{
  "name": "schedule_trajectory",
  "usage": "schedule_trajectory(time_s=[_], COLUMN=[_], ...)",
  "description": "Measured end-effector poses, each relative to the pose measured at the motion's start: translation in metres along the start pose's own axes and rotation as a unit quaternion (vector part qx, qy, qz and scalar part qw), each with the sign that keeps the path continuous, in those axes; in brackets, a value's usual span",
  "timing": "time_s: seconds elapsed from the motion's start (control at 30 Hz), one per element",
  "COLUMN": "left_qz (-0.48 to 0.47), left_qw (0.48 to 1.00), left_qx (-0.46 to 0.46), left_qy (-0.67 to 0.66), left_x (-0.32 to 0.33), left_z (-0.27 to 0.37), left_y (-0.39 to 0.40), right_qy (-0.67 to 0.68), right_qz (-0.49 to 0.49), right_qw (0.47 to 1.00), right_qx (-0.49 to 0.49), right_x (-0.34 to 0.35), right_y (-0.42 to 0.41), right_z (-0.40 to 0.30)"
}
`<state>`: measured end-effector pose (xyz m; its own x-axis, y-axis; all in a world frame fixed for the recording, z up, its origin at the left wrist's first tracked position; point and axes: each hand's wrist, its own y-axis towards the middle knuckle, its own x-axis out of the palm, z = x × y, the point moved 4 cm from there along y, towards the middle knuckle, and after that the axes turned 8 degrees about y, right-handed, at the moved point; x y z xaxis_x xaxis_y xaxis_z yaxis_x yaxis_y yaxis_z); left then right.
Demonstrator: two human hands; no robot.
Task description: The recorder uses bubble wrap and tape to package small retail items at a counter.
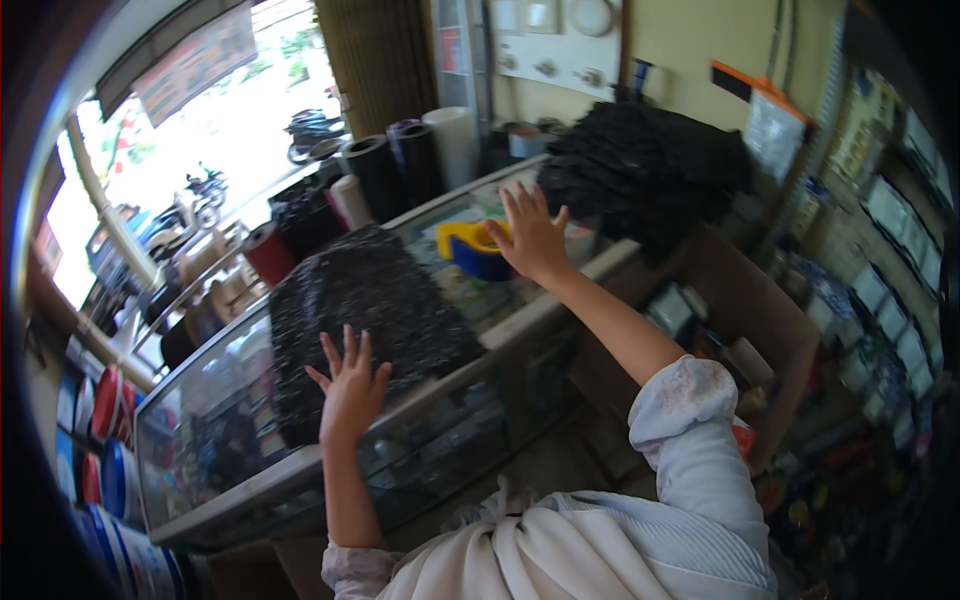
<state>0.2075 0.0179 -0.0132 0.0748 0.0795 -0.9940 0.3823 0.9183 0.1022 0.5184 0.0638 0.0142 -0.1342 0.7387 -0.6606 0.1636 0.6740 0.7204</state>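
Note:
My left hand (351, 394), fingers spread, is over the near part of a black plastic sheet (360, 300) that drapes across the glass display counter (247, 487); whether it touches the sheet I cannot tell. My right hand (534, 236) is also spread, palm down, beside a yellow and blue tape dispenser (480, 259) on the counter top. Its thumb overlaps the dispenser's edge in the picture, and nothing shows in its grasp. Beyond that hand a tall heap of folded black plastic (645, 165) lies at the counter's right end.
Upright rolls of black (375, 169) and clear plastic (452, 146) line the counter's far side, near a red roll (268, 253). An open cardboard box (757, 300) of goods stands to the right. Paint pails (116, 472) are stacked at left. Parked motorbikes (206, 191) show outside.

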Motion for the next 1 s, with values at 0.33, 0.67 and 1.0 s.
schedule_trajectory(time_s=[0.33,0.67,1.0], left_qz=[0.055,-0.194,-0.428], left_qw=[0.855,0.755,0.690], left_qx=[0.432,0.592,0.572], left_qy=[-0.283,-0.205,0.115], left_x=[-0.022,0.093,0.245], left_z=[0.285,0.518,0.525], left_y=[0.043,0.091,0.118], right_qy=[0.123,0.200,0.211], right_qz=[-0.097,-0.300,-0.538], right_qw=[0.969,0.876,0.768], right_qx=[0.193,0.319,0.276], right_x=[-0.182,-0.215,-0.077], right_y=[-0.118,-0.258,-0.307], right_z=[0.252,0.365,0.327])
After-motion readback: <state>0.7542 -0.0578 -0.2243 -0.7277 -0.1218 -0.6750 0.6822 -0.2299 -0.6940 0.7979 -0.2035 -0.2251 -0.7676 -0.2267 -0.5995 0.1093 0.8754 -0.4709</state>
